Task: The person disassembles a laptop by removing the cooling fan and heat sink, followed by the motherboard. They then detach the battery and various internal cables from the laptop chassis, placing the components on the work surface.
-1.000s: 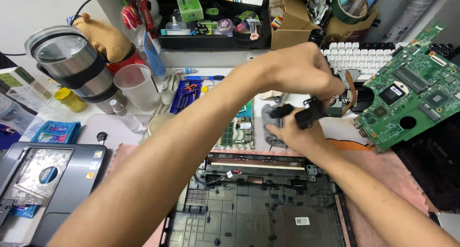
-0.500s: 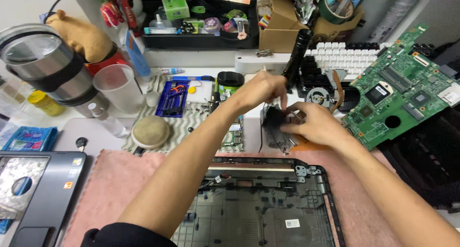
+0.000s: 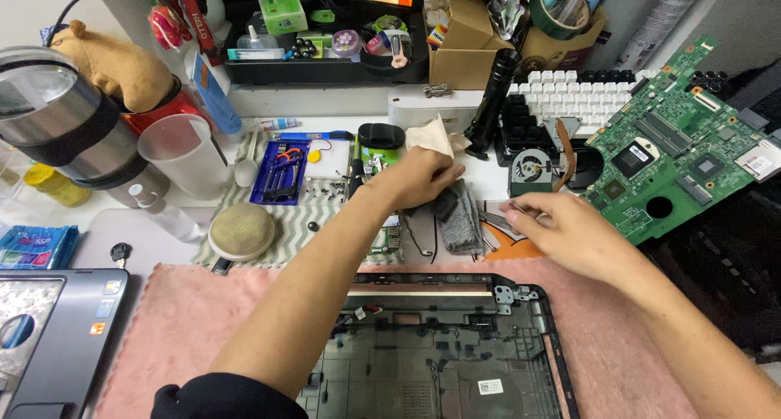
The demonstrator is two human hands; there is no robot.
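Fingers of left hand (image 3: 419, 179) pinch crumpled beige tissue (image 3: 431, 134); fuzzy grey pad (image 3: 462, 217) below.

Open passage lies at lower left of the frame, over the bare pink cloth mat (image 3: 187, 321). At centre, the left hand (image 3: 419, 177) and right hand (image 3: 561, 232) crowd a grey felt strip (image 3: 461, 216). The upright black flashlight (image 3: 493, 102), green circuit board (image 3: 683, 159) and clear plastic cup (image 3: 185, 154) block the upper frame.
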